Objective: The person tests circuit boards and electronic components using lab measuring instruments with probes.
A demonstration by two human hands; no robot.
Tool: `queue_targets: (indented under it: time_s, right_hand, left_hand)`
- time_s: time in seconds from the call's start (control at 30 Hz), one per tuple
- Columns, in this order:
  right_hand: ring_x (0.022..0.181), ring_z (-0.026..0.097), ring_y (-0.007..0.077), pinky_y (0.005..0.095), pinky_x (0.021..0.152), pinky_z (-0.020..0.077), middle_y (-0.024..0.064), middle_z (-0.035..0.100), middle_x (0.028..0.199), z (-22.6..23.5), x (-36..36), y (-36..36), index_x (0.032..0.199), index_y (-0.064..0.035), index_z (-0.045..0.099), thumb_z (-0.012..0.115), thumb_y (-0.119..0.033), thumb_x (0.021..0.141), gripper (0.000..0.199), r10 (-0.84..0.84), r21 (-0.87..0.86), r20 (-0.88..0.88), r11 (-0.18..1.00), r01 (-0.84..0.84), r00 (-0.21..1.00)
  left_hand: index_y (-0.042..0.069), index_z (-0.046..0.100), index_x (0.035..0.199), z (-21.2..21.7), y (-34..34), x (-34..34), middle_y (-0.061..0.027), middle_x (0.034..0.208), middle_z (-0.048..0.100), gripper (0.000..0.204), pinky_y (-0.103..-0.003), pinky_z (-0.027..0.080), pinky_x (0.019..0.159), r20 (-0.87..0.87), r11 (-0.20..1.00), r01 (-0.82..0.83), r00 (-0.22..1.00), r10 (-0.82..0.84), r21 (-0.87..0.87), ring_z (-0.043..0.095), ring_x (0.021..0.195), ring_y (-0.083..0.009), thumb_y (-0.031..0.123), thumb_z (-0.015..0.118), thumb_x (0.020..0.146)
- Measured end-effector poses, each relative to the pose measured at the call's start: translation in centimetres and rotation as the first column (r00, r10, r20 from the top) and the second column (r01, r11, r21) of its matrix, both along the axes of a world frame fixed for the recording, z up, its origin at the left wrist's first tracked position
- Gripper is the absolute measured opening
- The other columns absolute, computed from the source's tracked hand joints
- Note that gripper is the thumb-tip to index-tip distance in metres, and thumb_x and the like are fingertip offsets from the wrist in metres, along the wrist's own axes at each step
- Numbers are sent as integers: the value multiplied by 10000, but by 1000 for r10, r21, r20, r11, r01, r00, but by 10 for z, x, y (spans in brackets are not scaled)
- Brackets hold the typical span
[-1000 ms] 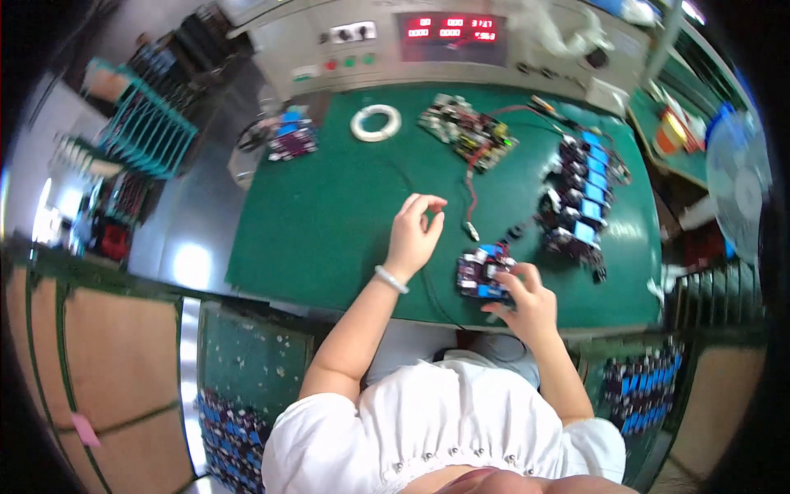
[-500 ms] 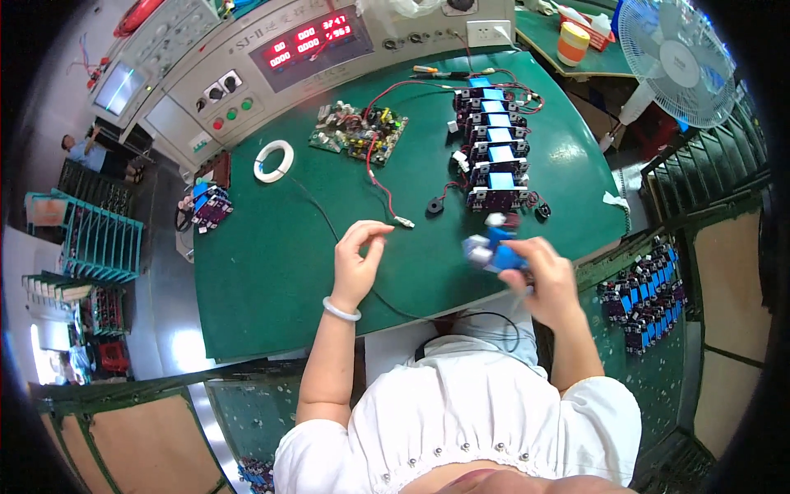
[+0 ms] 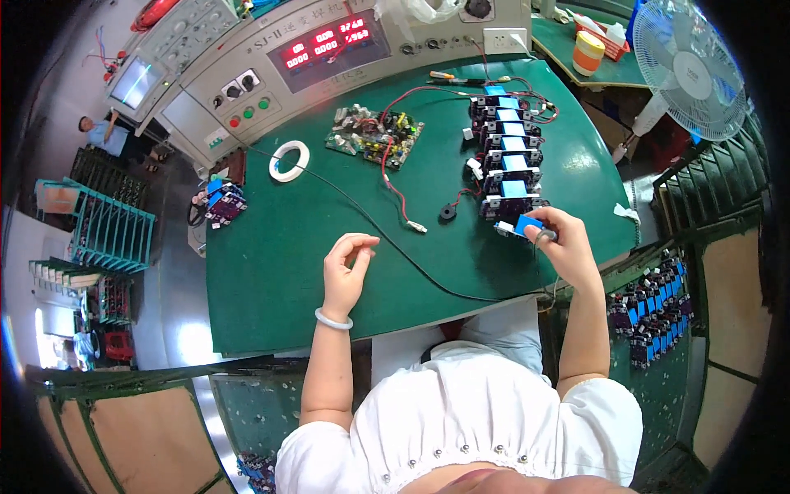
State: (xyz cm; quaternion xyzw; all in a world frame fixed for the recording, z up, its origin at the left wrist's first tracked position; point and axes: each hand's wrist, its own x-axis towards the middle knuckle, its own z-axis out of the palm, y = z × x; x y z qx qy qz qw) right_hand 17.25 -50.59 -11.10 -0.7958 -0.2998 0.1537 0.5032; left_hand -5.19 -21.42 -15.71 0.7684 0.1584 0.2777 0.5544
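The right hand [image 3: 566, 244] gripped a small circuit module with a blue block on top [image 3: 523, 226], fingers pinched around its edges, at the near end of a column of similar blue-topped modules [image 3: 506, 156] that ran toward twelve o'clock across the green bench mat [image 3: 271, 272]. The held module sat just beside the nearest one in that column, at about two o'clock from the person's body; whether the two touched could not be told.

The left hand [image 3: 344, 276] hovered over bare mat at about eleven o'clock, empty, thumb and fingertips curled loosely toward each other with a narrow gap between them. A pale bangle [image 3: 333, 320] circled its wrist. A thin black cable [image 3: 411, 263] ran across the mat just to the right of that hand.

Farther out, at twelve o'clock, lay a bare green circuit board crowded with components [image 3: 374, 136], with a red lead [image 3: 395, 193] trailing from it toward the person and ending in a small connector. A white tape roll [image 3: 290, 160] rested at eleven o'clock (flat on the mat). Behind these stood a grey test console with red digit displays [image 3: 329, 49]. A white desk fan [image 3: 691, 66] stood at two o'clock, off the bench. Racks of more blue-topped modules [image 3: 650, 309] sat low at three o'clock.
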Motion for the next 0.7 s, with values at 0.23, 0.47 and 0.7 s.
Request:
queue_targets:
  time_s: [0.23, 0.47, 0.7]
  right_hand:
    - [746, 543, 71, 233, 667, 444, -4, 640, 841, -20, 34, -7, 1074, 19, 682, 633, -78, 909, 198, 235, 135, -191, 968, -212, 953]
    - [707, 625, 213, 319, 638, 497, 85, 608, 907, -8, 4, 31, 1078, -106, 707, 718, -69, 832, 250, 16, -45, 551, 999, 10, 835]
    - [620, 583, 209, 309, 515, 442, 63, 597, 825, -36, -9, 15, 1031, -88, 734, 794, -185, 783, 272, -98, 110, 923, 994, -10, 373]
  left_hand:
    - [-16, 677, 1014, -1, 27, -32, -66, 1008, 674, 134, -255, 512, 792, -14, 989, -127, 992, 126, -75, 627, 885, -125, -7, 560, 951]
    - [-14, 677, 1021, -3, 46, -60, -68, 989, 688, 132, -251, 510, 794, 8, 957, -272, 961, 275, -102, 632, 883, -113, 8, 561, 961]
    - [-5, 661, 1025, -16, 75, -70, -49, 973, 675, 124, -247, 511, 756, 26, 932, -363, 932, 362, 6, 617, 831, -106, -12, 571, 940]
